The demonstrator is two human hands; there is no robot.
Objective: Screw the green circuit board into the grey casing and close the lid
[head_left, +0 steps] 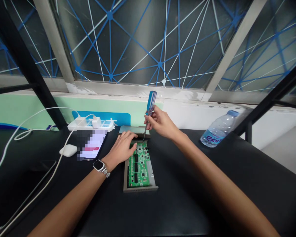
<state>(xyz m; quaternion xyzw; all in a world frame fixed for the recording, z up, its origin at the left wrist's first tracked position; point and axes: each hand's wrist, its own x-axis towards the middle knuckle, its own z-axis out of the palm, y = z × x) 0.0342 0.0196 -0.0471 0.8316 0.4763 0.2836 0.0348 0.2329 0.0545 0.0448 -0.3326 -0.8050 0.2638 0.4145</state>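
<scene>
At the far left, a white cable (59,107) arcs over the black tabletop (185,204) toward a white power strip (90,125), where two white plugs sit side by side. Nearer to the person lies a small white case (68,150), and just right of it a phone (93,144), its screen lit.

Next comes the left hand (122,147), with a watch (98,165) on its wrist. It grasps nothing: the fingers are laid out flat across the far left corner of a shallow metal casing (140,189), the thumb stretched over the board's edge. The green circuit board (141,164) sits inside that casing, lengthwise in front of the person, in the middle of the table. Just behind it I see a flat metal piece (133,129), partly hidden by the fingers.

The right hand (160,121) grips a screwdriver (151,102) between thumb and fingers, low on its clear blue handle. The shaft points down, slightly tilted, its tip at the board's far edge; whether it sits in a screw I can't tell from here.

Well apart on the right is a plastic bottle (218,129) with a blue label and pale blue cap, near a black frame post.
</scene>
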